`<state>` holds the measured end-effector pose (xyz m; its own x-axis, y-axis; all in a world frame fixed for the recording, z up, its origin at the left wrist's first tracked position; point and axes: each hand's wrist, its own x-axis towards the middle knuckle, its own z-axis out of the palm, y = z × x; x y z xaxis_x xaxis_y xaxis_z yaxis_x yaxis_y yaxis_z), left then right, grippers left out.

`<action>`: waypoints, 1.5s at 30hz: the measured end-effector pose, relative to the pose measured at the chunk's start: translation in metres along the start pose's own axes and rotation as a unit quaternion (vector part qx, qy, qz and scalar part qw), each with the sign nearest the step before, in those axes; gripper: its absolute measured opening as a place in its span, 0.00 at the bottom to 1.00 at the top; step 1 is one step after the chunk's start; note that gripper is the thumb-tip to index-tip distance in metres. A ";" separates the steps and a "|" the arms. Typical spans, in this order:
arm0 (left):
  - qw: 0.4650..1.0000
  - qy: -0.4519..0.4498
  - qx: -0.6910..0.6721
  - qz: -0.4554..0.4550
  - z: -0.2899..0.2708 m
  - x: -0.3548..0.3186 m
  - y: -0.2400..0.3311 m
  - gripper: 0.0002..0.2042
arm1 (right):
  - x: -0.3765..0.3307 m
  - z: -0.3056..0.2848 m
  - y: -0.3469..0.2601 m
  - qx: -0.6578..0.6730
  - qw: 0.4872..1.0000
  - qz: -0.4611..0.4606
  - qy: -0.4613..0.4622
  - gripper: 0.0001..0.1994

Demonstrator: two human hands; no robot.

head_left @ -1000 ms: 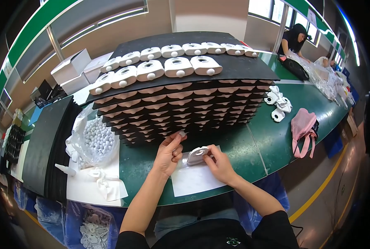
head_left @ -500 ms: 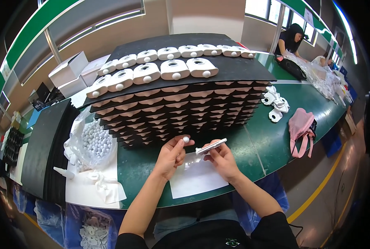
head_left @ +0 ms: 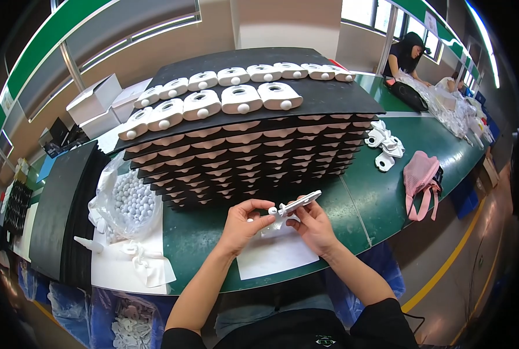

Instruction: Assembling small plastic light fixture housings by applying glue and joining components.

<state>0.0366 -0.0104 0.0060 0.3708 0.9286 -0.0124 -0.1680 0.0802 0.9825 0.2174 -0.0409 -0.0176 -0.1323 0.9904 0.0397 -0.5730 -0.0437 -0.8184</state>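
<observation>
Between the thumb and forefinger of my left hand (head_left: 243, 225) is a small white ball (head_left: 272, 210). A second white bead-like spot shows by its curled fingers, too small to make out. My right hand (head_left: 313, 225) grips a flat white plastic part (head_left: 301, 201), tilted with its narrow end toward the ball. Ball and part are very close; I cannot tell whether they touch. Below both hands a white sheet (head_left: 277, 256) lies on the green table (head_left: 204, 256). Ahead stands a tall stack of black boards (head_left: 323, 96), its top bearing rows of white parts with balls (head_left: 242, 98).
At the left sit an open bag of white balls (head_left: 132, 200), a white nozzle bottle (head_left: 89, 244), a crumpled white cloth (head_left: 143, 262) and black boards (head_left: 61, 203). On the right are loose white parts (head_left: 386, 148) and a pink bag (head_left: 420, 180). Another person (head_left: 408, 55) works beyond.
My left hand has moved right, bringing the ball up to the narrow end of the white part. My right hand has hardly moved and keeps its hold.
</observation>
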 end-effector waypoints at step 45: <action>0.993 0.039 -0.111 0.014 -0.002 -0.002 0.003 0.11 | 0.047 0.065 -0.168 -0.354 0.856 -0.375 0.035 0.15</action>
<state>0.0334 -0.0109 0.0084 0.2926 0.9562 -0.0082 -0.3780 0.1235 0.9175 0.2550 0.0048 0.1587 0.1222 0.7112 0.6923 0.1610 0.6741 -0.7209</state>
